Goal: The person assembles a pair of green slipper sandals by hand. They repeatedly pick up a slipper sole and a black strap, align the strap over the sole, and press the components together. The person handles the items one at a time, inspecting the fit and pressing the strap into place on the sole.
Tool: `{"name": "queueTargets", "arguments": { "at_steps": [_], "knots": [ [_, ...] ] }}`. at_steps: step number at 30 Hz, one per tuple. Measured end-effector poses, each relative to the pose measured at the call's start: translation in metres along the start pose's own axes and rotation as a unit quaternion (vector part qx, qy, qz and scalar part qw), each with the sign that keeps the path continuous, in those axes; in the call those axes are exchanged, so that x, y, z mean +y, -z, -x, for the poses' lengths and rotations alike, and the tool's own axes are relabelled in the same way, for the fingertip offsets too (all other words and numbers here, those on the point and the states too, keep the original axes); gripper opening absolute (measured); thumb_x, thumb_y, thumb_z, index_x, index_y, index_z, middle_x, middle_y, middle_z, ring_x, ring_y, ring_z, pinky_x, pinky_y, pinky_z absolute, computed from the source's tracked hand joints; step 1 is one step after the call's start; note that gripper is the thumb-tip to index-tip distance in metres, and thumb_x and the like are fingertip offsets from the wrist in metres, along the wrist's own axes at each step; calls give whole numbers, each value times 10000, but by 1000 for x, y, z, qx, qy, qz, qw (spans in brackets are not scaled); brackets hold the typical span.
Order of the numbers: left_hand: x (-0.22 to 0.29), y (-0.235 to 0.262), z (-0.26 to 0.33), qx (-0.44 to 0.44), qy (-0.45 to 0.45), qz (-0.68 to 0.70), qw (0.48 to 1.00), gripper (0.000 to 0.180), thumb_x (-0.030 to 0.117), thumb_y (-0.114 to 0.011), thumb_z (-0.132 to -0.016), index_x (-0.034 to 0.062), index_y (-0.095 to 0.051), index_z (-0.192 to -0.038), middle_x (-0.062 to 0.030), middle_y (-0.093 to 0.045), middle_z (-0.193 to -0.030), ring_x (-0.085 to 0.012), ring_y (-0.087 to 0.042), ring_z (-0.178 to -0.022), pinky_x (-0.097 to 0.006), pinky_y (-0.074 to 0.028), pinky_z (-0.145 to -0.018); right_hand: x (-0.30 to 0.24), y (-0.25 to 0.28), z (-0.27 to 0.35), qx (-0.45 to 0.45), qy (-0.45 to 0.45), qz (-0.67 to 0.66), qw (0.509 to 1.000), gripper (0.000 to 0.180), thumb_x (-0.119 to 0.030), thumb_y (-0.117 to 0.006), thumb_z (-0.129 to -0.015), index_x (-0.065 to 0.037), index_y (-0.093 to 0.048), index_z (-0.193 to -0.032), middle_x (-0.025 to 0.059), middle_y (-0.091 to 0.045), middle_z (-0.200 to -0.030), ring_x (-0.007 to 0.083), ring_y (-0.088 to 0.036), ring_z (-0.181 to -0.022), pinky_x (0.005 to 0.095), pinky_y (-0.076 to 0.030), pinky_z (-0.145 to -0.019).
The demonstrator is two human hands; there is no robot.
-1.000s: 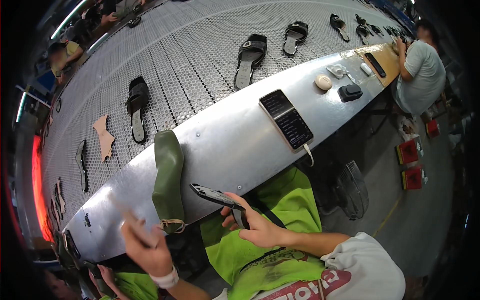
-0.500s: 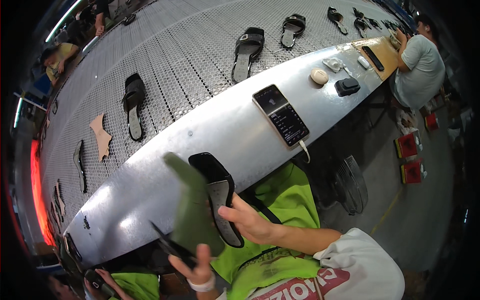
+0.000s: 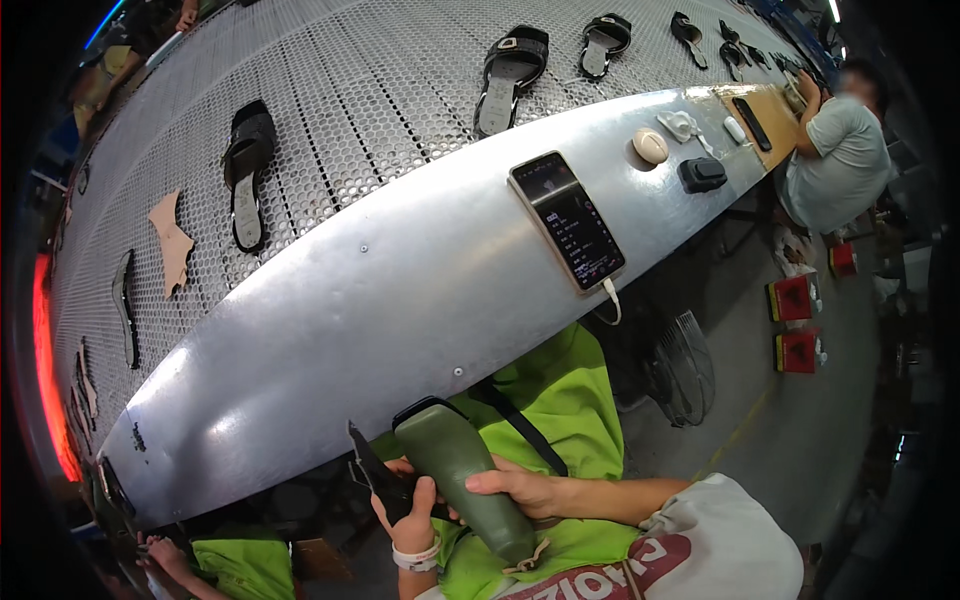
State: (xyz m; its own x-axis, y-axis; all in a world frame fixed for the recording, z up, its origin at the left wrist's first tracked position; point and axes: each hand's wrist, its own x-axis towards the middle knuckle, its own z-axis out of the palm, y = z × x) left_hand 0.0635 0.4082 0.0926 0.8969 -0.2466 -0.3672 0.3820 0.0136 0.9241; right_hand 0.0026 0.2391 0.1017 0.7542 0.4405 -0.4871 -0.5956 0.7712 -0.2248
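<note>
Factory line from above: a perforated conveyor belt [image 3: 380, 90] carries dark sandals and flat tan cut-outs, and a smooth curved metal table [image 3: 330, 330] runs along its near edge. On the table lies a phone [image 3: 568, 220] with its cable hanging over the edge, and beyond it a few small items. Below the edge, over my green lap, my right hand [image 3: 520, 490] grips an olive green sole [image 3: 465, 480] by its side. My left hand [image 3: 412, 510] is closed around a dark thin piece [image 3: 375, 475], pressed against the sole. I judge I am fitting the two together; next they need careful aligning. Space is tight under the table edge; open floor lies to my right, past a fan.
</note>
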Motion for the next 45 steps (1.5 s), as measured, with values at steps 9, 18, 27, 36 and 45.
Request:
{"name": "queueTargets", "arguments": {
  "at_steps": [9,18,27,36,45],
  "knots": [
    [-12,-2,-5,39,38,55,997,305,133,-701,-862,32,-477,-1042,-39,-529,-821,-104,-509,-580,-219,-431,-520,-2,0,-13,-15,0,9,1000,731,-427,-593,-867,-67,-310,-1436,87,-448,-1312,165,-484,-1099,340,-468,-903],
    [-16,13,-7,55,-22,-21,998,311,142,-745,-824,32,-522,-1010,-24,-515,-873,-114,-502,-742,-236,-424,-658,-13,-5,-6,297,314,473,768,733,-224,-719,-793,-11,-315,-1366,141,-443,-1292,182,-553,-938,307,-460,-785],
    [-18,23,-13,41,-33,-19,998,344,167,-774,-799,33,-533,-1005,-25,-506,-882,-113,-491,-758,-236,-419,-669,-132,-19,-1,382,464,401,692,637,-21,-633,-832,18,-285,-1364,175,-549,-1132,89,-557,-583,222,-458,-535],
    [15,43,-14,-15,-14,-168,986,273,103,-754,-774,0,-578,-957,-59,-607,-782,-130,-565,-650,-249,-443,-607,-63,-35,-21,177,439,516,714,576,-126,-711,-798,-23,-468,-1310,155,-562,-1147,198,-611,-881,322,-494,-787],
    [115,43,-29,-230,-280,-468,806,324,81,-750,-679,5,-636,-973,-136,-664,-774,-313,-653,-674,-347,-511,-627,-41,-67,-19,-13,520,718,463,274,-209,-767,-737,-49,-665,-936,64,-655,-890,191,-621,-802,374,-490,-769]
  ]
}}
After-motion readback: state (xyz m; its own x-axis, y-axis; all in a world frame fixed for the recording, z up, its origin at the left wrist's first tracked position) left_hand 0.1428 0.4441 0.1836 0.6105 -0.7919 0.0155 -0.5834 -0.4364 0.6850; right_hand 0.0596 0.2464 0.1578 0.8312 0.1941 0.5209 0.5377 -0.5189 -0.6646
